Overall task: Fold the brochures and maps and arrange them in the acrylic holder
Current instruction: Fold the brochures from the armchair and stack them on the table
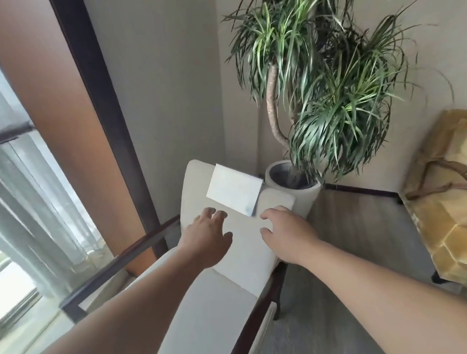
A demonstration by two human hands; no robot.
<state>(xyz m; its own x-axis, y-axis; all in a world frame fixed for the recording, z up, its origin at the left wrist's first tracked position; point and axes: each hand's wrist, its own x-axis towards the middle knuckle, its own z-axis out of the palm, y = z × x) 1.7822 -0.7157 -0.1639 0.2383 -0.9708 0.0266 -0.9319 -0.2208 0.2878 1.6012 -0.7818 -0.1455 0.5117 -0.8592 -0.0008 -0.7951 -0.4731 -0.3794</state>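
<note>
No readable text anywhere, folded white sheet blank — faint marks too blurred

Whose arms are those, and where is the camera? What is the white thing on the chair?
There is no robot here. The camera sits on a person's head and looks down, so you see that person's own two arms. The left hand rests with spread fingers on a white paper, which lies on a white chair. The far part of the paper is folded up. The right hand is at the paper's other side with its fingers curled. I cannot tell whether it pinches the paper. Beyond the chair stands a plant in a white pot. On the right is a yellowish table that looks like stone. No clear holder shows in this picture.
</note>
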